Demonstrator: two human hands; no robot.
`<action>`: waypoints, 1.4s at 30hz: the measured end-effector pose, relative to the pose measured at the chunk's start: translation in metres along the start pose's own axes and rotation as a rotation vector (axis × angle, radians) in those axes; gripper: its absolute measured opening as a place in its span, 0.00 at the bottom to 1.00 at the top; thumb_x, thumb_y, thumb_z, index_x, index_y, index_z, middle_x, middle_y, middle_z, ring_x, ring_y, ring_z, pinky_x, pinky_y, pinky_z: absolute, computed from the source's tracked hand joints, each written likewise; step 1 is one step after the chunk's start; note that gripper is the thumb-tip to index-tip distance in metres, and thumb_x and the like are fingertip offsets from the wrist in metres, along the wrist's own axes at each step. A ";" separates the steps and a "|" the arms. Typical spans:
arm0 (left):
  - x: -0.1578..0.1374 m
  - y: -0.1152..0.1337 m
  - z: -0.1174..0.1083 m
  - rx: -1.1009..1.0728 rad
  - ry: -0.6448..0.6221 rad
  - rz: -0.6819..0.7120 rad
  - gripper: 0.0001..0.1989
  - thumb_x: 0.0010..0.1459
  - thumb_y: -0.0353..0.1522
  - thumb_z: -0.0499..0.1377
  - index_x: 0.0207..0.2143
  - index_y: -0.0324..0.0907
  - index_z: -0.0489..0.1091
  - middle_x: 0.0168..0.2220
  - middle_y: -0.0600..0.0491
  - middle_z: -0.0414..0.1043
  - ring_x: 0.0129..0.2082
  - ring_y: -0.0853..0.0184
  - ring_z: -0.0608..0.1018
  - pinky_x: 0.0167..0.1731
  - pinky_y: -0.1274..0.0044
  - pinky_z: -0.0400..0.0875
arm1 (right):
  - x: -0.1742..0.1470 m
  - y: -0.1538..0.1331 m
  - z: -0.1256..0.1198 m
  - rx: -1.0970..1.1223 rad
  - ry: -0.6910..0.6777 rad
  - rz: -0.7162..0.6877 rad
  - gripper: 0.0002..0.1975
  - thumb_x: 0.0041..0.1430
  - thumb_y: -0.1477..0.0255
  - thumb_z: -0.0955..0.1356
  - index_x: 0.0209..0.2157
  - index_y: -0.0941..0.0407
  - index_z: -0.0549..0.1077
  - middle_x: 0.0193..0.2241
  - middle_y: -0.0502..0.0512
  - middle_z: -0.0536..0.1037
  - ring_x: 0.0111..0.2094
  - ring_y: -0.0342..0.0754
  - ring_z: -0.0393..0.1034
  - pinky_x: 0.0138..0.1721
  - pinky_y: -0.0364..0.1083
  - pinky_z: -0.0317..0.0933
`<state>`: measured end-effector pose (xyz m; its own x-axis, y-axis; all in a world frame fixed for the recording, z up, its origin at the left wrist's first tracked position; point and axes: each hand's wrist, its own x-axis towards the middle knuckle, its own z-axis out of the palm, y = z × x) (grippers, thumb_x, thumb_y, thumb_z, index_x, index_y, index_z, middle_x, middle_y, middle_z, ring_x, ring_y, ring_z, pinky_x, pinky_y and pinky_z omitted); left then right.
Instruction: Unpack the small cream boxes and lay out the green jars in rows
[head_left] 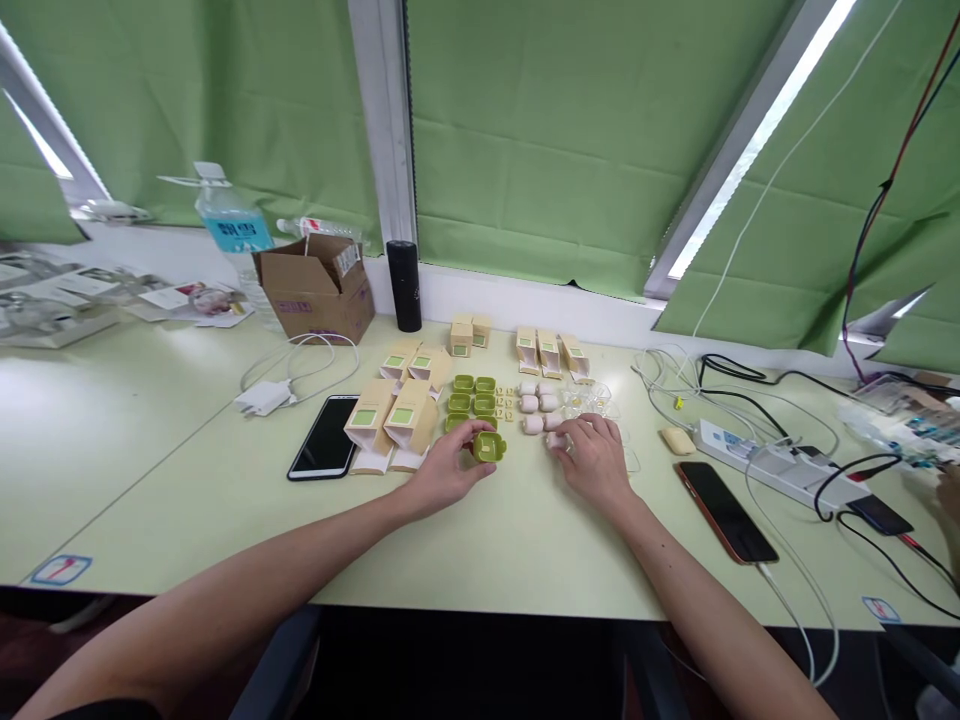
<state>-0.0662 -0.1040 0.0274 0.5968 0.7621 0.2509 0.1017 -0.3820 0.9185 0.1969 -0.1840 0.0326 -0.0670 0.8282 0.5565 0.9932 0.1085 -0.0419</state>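
Note:
My left hand (444, 468) is closed on a small square green plastic container (489, 447), its open side facing me. Behind it stand rows of matching green containers (459, 403), with tiny yellow pieces (505, 402) beside them. To the right, my right hand (594, 458) pinches a small pale pink cylinder (555, 440) at the near end of rows of similar pink cylinders (529, 403). Clear plastic pieces (596, 396) lie behind and beside that hand, which partly covers them. Left of my left hand are several open beige cartons (411, 412).
A black-screened phone (324, 437) lies left of the cartons. More cartons (548, 352) line the back, near a black flask (404, 286) and cardboard box (319, 300). At right are another phone (726, 511), a power strip (780, 468) and tangled cables.

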 end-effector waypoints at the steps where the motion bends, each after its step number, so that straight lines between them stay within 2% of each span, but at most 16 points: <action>1: 0.000 0.000 0.000 -0.001 0.002 0.000 0.21 0.56 0.34 0.65 0.52 0.43 0.68 0.50 0.47 0.75 0.49 0.58 0.78 0.49 0.66 0.75 | 0.000 0.000 -0.001 0.003 -0.006 0.002 0.06 0.57 0.75 0.70 0.37 0.54 0.73 0.38 0.55 0.81 0.49 0.58 0.67 0.48 0.53 0.55; 8: -0.001 0.004 -0.001 0.008 0.011 -0.001 0.20 0.56 0.33 0.65 0.51 0.43 0.69 0.49 0.47 0.76 0.49 0.58 0.78 0.49 0.66 0.75 | 0.000 0.000 -0.006 0.020 0.011 -0.012 0.09 0.55 0.74 0.70 0.40 0.54 0.72 0.40 0.56 0.80 0.48 0.58 0.66 0.48 0.54 0.56; 15: 0.000 0.004 0.001 -0.023 0.022 0.007 0.21 0.55 0.34 0.66 0.51 0.44 0.69 0.51 0.46 0.75 0.51 0.57 0.77 0.52 0.65 0.74 | 0.010 -0.008 -0.027 0.088 0.150 -0.053 0.11 0.58 0.74 0.69 0.43 0.53 0.71 0.43 0.57 0.80 0.49 0.61 0.66 0.47 0.56 0.58; 20: 0.001 0.001 0.000 -0.016 0.042 0.037 0.21 0.56 0.33 0.65 0.53 0.44 0.68 0.51 0.47 0.74 0.52 0.57 0.77 0.54 0.65 0.72 | 0.033 -0.038 -0.038 0.248 0.228 -0.179 0.07 0.64 0.78 0.65 0.36 0.53 0.72 0.30 0.53 0.78 0.37 0.52 0.70 0.41 0.52 0.59; 22: 0.002 -0.001 0.000 -0.024 0.043 0.053 0.21 0.57 0.33 0.64 0.53 0.44 0.68 0.52 0.47 0.74 0.52 0.58 0.77 0.55 0.64 0.72 | 0.041 -0.054 -0.035 0.301 0.258 -0.214 0.07 0.65 0.77 0.65 0.34 0.52 0.73 0.28 0.53 0.78 0.35 0.51 0.70 0.38 0.51 0.60; 25: 0.003 -0.003 0.001 -0.070 0.059 0.077 0.21 0.58 0.33 0.64 0.54 0.44 0.68 0.52 0.47 0.74 0.50 0.59 0.78 0.55 0.64 0.72 | 0.044 -0.073 -0.024 0.378 0.297 -0.262 0.05 0.64 0.75 0.67 0.40 0.53 0.75 0.34 0.56 0.79 0.39 0.54 0.72 0.39 0.53 0.64; 29: 0.004 -0.006 0.002 -0.155 0.065 0.076 0.24 0.59 0.34 0.65 0.57 0.44 0.67 0.52 0.46 0.75 0.49 0.60 0.78 0.53 0.66 0.74 | 0.034 -0.081 -0.003 0.448 0.248 -0.301 0.22 0.62 0.74 0.67 0.58 0.54 0.69 0.50 0.63 0.78 0.51 0.59 0.73 0.47 0.59 0.70; 31: 0.004 -0.006 0.003 -0.181 0.062 0.071 0.26 0.58 0.35 0.65 0.59 0.43 0.67 0.54 0.45 0.74 0.52 0.59 0.78 0.54 0.65 0.74 | 0.027 -0.080 0.005 0.461 0.218 -0.299 0.27 0.62 0.75 0.66 0.63 0.53 0.65 0.54 0.64 0.76 0.55 0.60 0.72 0.51 0.61 0.70; 35: 0.003 -0.003 0.001 -0.162 0.052 0.064 0.30 0.59 0.36 0.64 0.63 0.44 0.66 0.54 0.45 0.75 0.53 0.57 0.77 0.55 0.65 0.73 | 0.020 -0.077 0.014 0.514 0.209 -0.273 0.30 0.63 0.75 0.66 0.66 0.53 0.61 0.56 0.65 0.75 0.58 0.61 0.71 0.55 0.63 0.70; 40: -0.002 0.004 -0.003 -0.089 -0.003 0.069 0.33 0.60 0.39 0.63 0.67 0.44 0.62 0.48 0.47 0.77 0.46 0.60 0.78 0.54 0.64 0.73 | 0.020 -0.080 0.016 0.563 0.182 -0.267 0.30 0.64 0.75 0.65 0.67 0.52 0.59 0.56 0.65 0.75 0.58 0.60 0.71 0.55 0.64 0.70; 42: -0.004 0.007 -0.004 -0.093 -0.017 0.092 0.34 0.60 0.40 0.64 0.67 0.44 0.63 0.50 0.46 0.76 0.49 0.58 0.77 0.55 0.64 0.73 | 0.019 -0.082 0.016 0.589 0.177 -0.258 0.29 0.65 0.74 0.65 0.67 0.52 0.59 0.56 0.65 0.76 0.57 0.61 0.72 0.54 0.63 0.71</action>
<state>-0.0710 -0.1077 0.0342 0.6139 0.7166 0.3311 -0.0279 -0.3995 0.9163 0.1129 -0.1682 0.0339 -0.2286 0.6380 0.7353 0.7263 0.6147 -0.3076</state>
